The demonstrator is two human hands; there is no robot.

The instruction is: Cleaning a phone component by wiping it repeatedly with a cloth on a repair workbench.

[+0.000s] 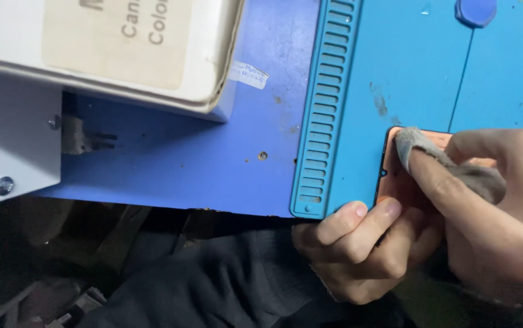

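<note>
Now right hand (492, 225), cloth (450, 161) on phone panel (395, 176)

Hands hide most of the phone panel (395, 176).

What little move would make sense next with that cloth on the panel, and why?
Probably drag the cloth down the panel: the right hand presses it at the panel's top corner, while the left hand steadies the near edge on the mat.
</note>
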